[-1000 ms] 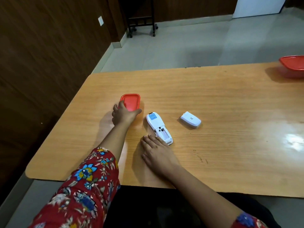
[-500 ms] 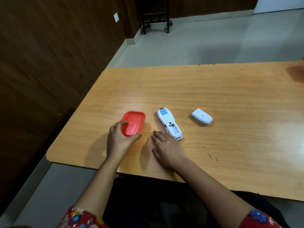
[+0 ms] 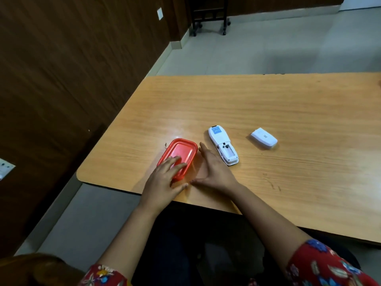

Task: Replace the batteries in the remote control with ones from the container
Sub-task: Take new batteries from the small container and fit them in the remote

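Observation:
A small container with a red lid (image 3: 181, 150) lies on the wooden table (image 3: 268, 108) near its front left corner. My left hand (image 3: 164, 183) rests on the lid's near end, fingers spread on top and thumb along the near side. My right hand (image 3: 214, 172) lies flat and open just right of the container, fingers pointing at its right side, holding nothing. The white remote control (image 3: 223, 145) lies face down to the right with its battery bay uncovered. Its white battery cover (image 3: 264, 138) lies apart, further right. No batteries show.
The table's left edge and rounded front corner (image 3: 82, 174) are close to the container. A dark wood wall (image 3: 61, 79) runs along the left. A wheeled black stand (image 3: 209, 19) is on the tiled floor beyond the table.
My left hand has drawn the red container nearer to the front edge. My right hand has left the remote's near end and moved left beside the container. The view has shifted left.

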